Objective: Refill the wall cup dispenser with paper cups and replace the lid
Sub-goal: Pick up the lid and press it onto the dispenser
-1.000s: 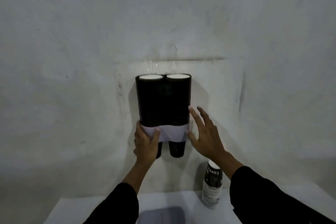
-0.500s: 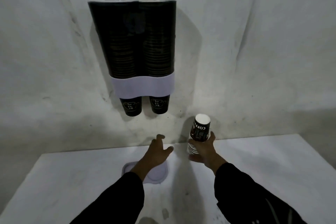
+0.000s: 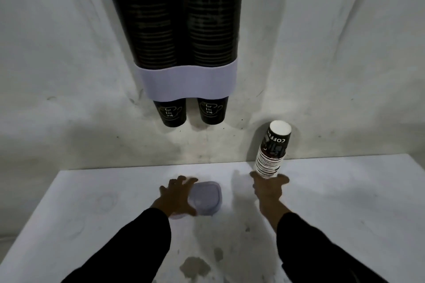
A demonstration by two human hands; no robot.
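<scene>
The black twin-tube wall dispenser (image 3: pixel 177 30) hangs on the wall, both tubes full of stacked cups, with a white band (image 3: pixel 187 82) at the bottom. One black cup (image 3: pixel 172 114) pokes out under each tube. On the table lies a pale squarish lid (image 3: pixel 207 197). My left hand (image 3: pixel 177 195) covers its left half, with fingers at the far edge and thumb at the near edge. A slightly tilted stack of paper cups (image 3: pixel 272 151) stands by the wall. My right hand (image 3: pixel 269 188) wraps its base with thumb on the left and fingers on the right.
The white table (image 3: pixel 345 213) meets the grey wall just behind the cup stack. A brown stain (image 3: pixel 195 266) marks the table near its front edge. Both of my sleeves are black.
The view has tilted down from the dispenser to the table. My left hand came down onto the lid. My right hand slid from the middle of the cup stack to its base.
</scene>
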